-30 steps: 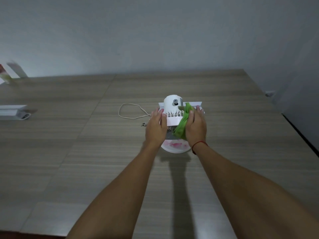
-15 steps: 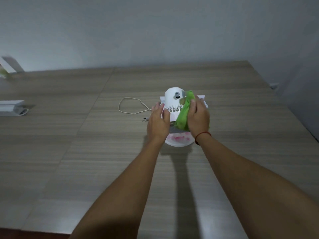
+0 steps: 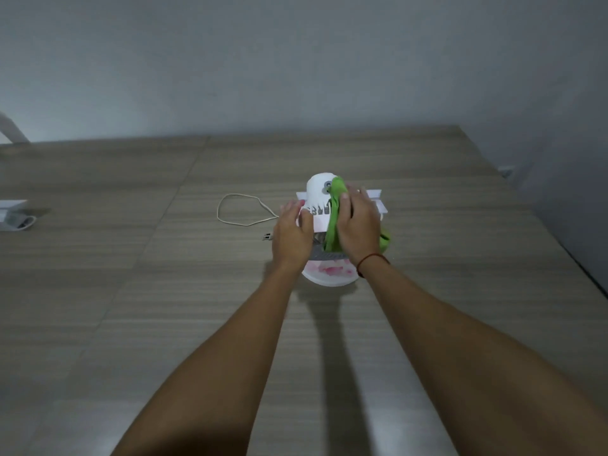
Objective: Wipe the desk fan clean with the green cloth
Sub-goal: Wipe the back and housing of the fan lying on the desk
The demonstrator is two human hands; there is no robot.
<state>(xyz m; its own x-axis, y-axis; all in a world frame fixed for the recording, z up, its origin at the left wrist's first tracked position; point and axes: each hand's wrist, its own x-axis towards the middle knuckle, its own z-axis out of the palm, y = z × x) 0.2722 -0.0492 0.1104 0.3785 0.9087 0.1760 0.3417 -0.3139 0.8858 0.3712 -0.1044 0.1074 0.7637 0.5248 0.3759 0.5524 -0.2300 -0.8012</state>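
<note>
A small white desk fan [image 3: 318, 189] stands on the wooden table [image 3: 164, 291], its round pink-tinted front rim [image 3: 329, 274] facing me. My left hand [image 3: 291, 233] holds the fan's left side with curled fingers and steadies it. My right hand [image 3: 357, 225] presses the green cloth [image 3: 334, 218] against the fan's top and right side, fingers spread over it. One end of the cloth hangs out to the right of my wrist. The fan's grille is mostly hidden by my hands.
The fan's thin white cord [image 3: 240, 209] loops on the table to its left and ends in a plug [image 3: 267, 237]. A white object [image 3: 14, 213] lies at the table's left edge. A grey wall rises behind; the table's right edge runs diagonally.
My right hand has slid the green cloth up and leftwards over the top of the fan's motor housing. The left hand keeps its hold on the fan's left side.
</note>
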